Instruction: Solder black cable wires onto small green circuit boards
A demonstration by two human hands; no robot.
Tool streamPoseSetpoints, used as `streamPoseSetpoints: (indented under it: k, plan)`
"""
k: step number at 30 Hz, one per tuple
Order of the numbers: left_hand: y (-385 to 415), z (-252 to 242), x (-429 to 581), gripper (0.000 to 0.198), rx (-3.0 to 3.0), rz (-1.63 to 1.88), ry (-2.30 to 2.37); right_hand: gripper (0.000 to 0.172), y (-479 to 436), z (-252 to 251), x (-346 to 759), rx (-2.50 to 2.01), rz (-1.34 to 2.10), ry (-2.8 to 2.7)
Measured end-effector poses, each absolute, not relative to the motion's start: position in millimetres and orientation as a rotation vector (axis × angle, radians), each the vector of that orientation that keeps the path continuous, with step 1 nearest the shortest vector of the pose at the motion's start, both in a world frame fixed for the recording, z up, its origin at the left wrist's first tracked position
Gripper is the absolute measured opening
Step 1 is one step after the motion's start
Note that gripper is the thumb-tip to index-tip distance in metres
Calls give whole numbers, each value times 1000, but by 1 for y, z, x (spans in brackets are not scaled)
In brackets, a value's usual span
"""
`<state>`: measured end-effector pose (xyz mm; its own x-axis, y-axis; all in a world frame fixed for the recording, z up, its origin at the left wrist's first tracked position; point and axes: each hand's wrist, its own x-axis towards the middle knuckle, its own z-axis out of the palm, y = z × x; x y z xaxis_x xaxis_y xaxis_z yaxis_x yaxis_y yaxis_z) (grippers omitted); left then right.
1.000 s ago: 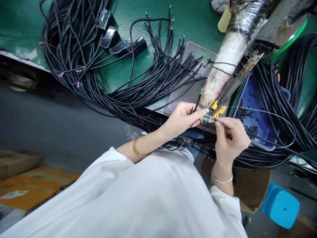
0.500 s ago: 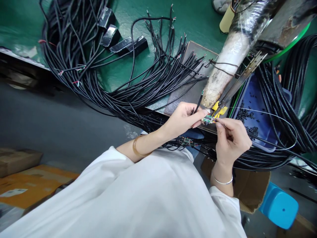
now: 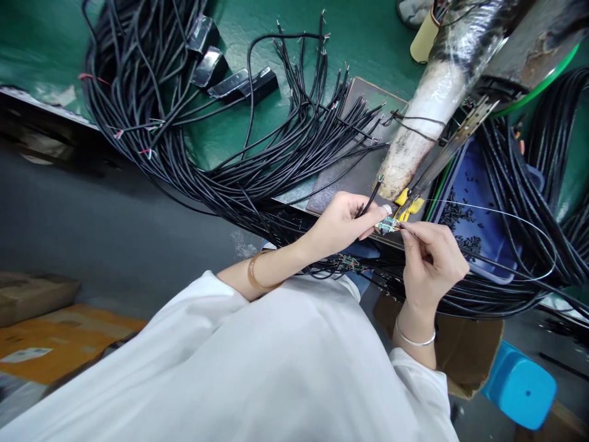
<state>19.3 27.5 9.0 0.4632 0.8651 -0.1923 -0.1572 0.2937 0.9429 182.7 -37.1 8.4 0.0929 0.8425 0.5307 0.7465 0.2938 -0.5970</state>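
A small green circuit board (image 3: 387,225) sits between my two hands, below the tip of a metal arm wrapped with yellow tape (image 3: 409,205). My left hand (image 3: 352,218) is closed, its thumb and fingers gripping the board's left end. A black cable (image 3: 373,191) with a stripped end also passes through the left fingers and points up. My right hand (image 3: 432,258) pinches the thin wires at the board's right end, with a black cable running off to the right behind it. A thin pale wire (image 3: 506,210) loops out from the metal arm (image 3: 453,147).
Bundles of black cables (image 3: 221,166) cover the green table (image 3: 294,12). A blue tray (image 3: 501,245) holds many small black pieces. A plastic-wrapped duct (image 3: 414,129) comes down near my hands. More wired boards (image 3: 350,263) lie at my lap; a blue stool (image 3: 524,383) stands lower right.
The view has shifted slightly, so everything appears a little to the right. Both hands keep their hold, and the board looks slightly tilted compared with before.
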Motion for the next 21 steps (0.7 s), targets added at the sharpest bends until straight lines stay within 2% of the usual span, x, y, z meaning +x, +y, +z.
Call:
streamPoseSetpoints:
  k: [14, 17, 21]
  plan:
    - [14, -1, 12, 42, 1301, 817, 863, 32, -48, -6, 191, -1376, -6, -1786]
    - [11, -1, 11, 42, 1313, 819, 870, 31, -53, -7, 193, -1395, -37, -1774]
    - [9, -1, 11, 43, 1279, 803, 877, 21, -67, -1, 190, -1331, -133, -1610]
